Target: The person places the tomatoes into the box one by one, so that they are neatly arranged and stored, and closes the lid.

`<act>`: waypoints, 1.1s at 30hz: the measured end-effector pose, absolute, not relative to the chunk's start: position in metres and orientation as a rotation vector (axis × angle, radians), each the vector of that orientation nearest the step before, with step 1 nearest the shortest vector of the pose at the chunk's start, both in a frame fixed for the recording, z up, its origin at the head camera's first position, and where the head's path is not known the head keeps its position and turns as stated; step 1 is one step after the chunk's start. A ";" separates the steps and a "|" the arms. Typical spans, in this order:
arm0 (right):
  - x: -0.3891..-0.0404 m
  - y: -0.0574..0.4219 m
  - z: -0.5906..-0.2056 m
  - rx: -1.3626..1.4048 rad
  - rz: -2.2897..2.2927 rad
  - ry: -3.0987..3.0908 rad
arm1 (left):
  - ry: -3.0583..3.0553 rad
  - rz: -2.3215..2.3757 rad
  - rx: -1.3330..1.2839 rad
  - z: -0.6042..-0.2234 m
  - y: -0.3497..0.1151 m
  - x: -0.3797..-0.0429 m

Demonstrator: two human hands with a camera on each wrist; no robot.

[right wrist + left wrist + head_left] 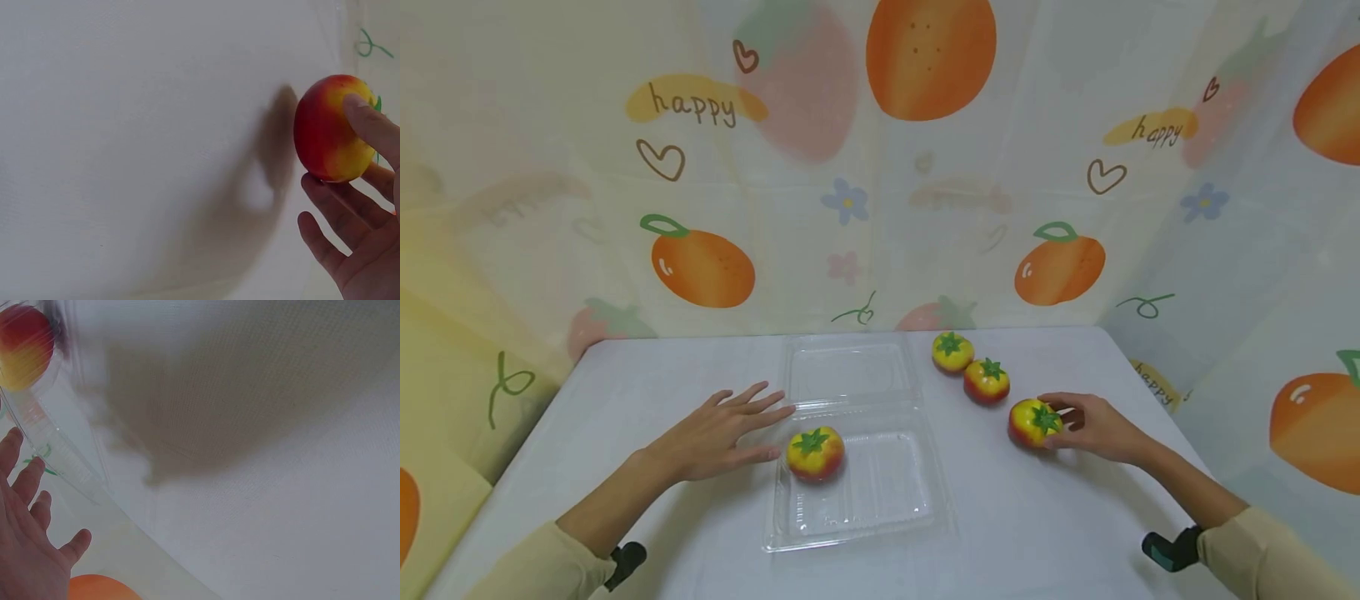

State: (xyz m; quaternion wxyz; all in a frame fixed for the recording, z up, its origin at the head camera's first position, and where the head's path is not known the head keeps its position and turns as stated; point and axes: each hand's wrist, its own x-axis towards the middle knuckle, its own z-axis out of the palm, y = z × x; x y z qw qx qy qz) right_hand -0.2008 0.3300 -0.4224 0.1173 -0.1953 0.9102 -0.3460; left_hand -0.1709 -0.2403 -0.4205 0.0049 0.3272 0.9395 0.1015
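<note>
My right hand (1097, 425) pinches a red-and-yellow fruit (1028, 423) with a green star-shaped top, between thumb and fingers. In the right wrist view the thumb lies on the side of this fruit (331, 128), and fingertips touch its other side. Fingers spread, my left hand (715, 437) hovers by the left edge of a clear plastic clamshell box (887, 479) and holds nothing. One similar fruit (816, 455) sits in the left part of the box's base. The left wrist view shows part of that fruit (25, 347) through the clear plastic.
Two more such fruits, a yellow one (952, 352) and a redder one (987, 382), stand close together behind the right hand's fruit. The box's lid (850, 371) lies opened back, away from me. A white cloth covers the table (1037, 533); a printed curtain (925, 167) hangs behind it.
</note>
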 end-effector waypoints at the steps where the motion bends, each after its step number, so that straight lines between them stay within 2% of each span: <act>1: -0.201 0.329 -0.421 -0.573 -1.005 2.669 | 2.941 0.318 1.024 -0.421 -0.240 -0.171; 16: -0.217 0.275 -0.369 -0.720 -0.891 2.680 | 2.938 0.319 1.026 -0.418 -0.239 -0.170; 26: -0.213 0.216 -0.361 -0.962 -0.910 2.504 | 2.934 0.335 1.025 -0.417 -0.239 -0.169; 33: -0.205 0.180 -0.360 -1.015 -0.883 2.435 | 2.934 0.334 1.038 -0.418 -0.240 -0.169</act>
